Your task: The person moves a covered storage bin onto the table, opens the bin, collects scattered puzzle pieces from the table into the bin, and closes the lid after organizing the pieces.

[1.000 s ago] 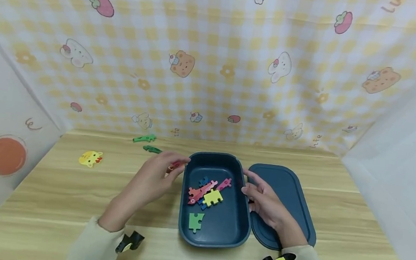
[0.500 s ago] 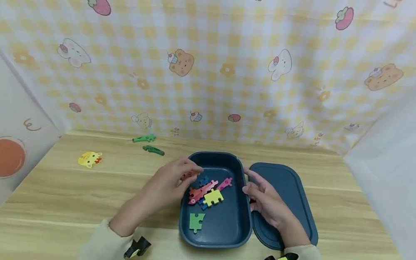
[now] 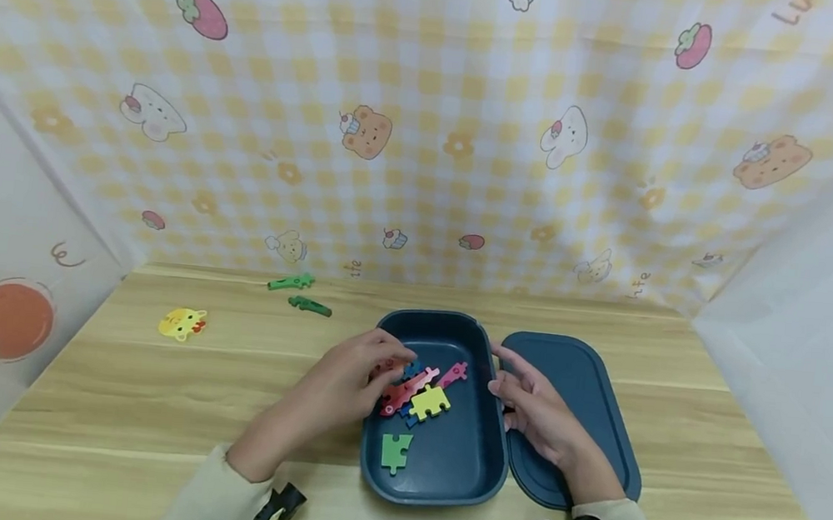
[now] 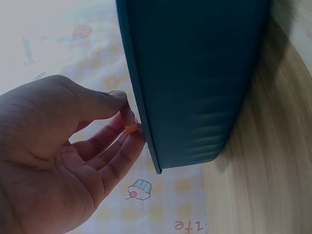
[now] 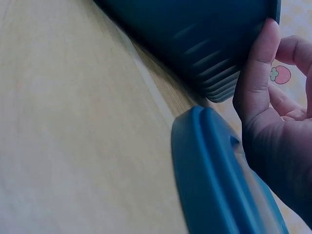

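Since a second ago the left hand [image 3: 356,376] has travelled from outside the blue box [image 3: 475,467] over its left rim, carrying a small red-orange piece [image 4: 130,128] pinched between thumb and fingertips; release looks near. The piece's long axis cannot be judged, being mostly hidden. The right hand [image 3: 534,405] rests at the box's right rim, fingers loosely curved, thumb on the wall, above the lid [image 3: 586,377]. Box runs lengthwise away from the person on the counter [image 3: 109,398].
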